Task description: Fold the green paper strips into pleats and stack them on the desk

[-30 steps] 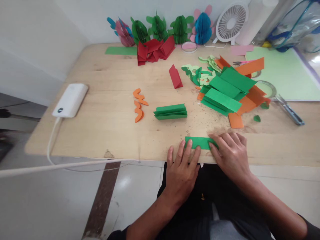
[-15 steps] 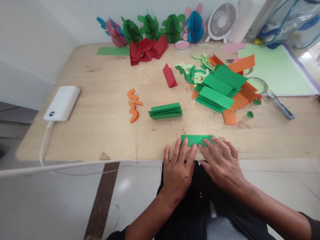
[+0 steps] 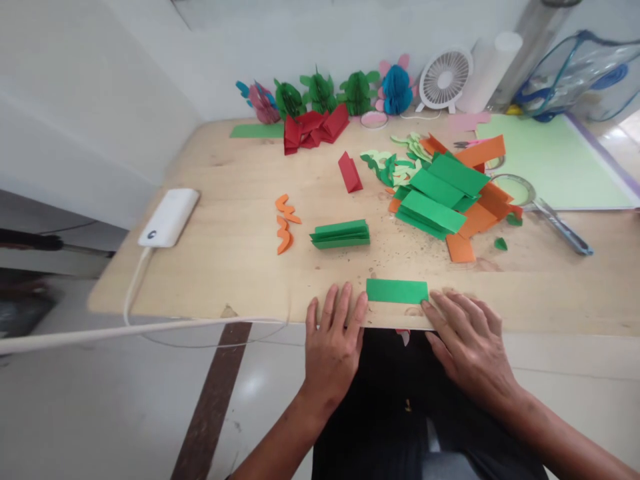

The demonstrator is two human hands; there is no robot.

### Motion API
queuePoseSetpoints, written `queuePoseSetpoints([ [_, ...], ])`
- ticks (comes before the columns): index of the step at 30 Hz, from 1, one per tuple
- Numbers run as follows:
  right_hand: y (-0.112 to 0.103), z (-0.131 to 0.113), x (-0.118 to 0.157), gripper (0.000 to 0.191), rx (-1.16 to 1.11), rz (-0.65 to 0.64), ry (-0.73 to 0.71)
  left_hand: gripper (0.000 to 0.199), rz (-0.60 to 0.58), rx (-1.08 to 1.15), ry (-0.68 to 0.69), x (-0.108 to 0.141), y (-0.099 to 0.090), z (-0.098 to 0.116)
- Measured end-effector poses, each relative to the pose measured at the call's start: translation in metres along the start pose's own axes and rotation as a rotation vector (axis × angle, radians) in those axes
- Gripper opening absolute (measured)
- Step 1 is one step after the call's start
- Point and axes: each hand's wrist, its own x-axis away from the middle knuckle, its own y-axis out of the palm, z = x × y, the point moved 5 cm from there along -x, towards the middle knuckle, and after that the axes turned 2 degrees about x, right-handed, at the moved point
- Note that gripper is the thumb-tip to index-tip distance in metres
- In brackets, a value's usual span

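A flat green paper strip [image 3: 397, 291] lies near the table's front edge, between my two hands. My left hand [image 3: 334, 337] rests with fingers stretched out on the tabletop, its index fingertip at the strip's left end. At the other end, my right hand [image 3: 467, 333] lies flat with its fingers spread, the index fingertip touching the lower right corner. Just behind stands a folded green paper stack [image 3: 341, 235]. Wavy orange paper cutouts [image 3: 284, 225] lie to its left, and a folded red paper piece [image 3: 350, 172] lies farther back.
Right of centre is a pile of folded green paper [image 3: 443, 183] over orange pieces. Scissors [image 3: 563, 227] lie beside it. A white power bank [image 3: 169, 217] with a cable sits at left. Honeycomb paper figures [image 3: 357, 93] and a small fan [image 3: 445, 80] line the wall.
My hands have moved apart, from lying on the green strip to its two ends, so the whole strip shows. The camera view has tilted upward.
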Motion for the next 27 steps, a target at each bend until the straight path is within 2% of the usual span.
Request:
queuePoseSetpoints([
  [4,-0.004,0.002,-0.021,0.035,-0.038,0.007,-0.015,0.058,-0.032,0.033,0.024,0.002,-0.002,-0.002],
  [7,0.002,0.004,-0.045,0.034,-0.020,-0.038,-0.001,0.064,-0.038,0.082,0.044,0.002,-0.006,-0.004],
  [11,0.015,0.005,-0.063,0.017,-0.019,-0.059,-0.003,0.059,-0.003,0.182,0.018,-0.004,-0.014,-0.010],
  [17,0.023,0.007,-0.059,0.010,-0.037,-0.001,0.017,0.047,0.123,0.277,-0.044,-0.028,-0.024,-0.021],
  [24,0.023,0.004,-0.061,0.023,-0.054,-0.031,0.025,0.036,0.342,0.271,-0.116,-0.066,-0.035,-0.043],
  [27,0.026,0.000,-0.061,0.021,-0.060,-0.045,0.021,0.029,0.383,0.254,-0.125,-0.087,-0.041,-0.050],
])
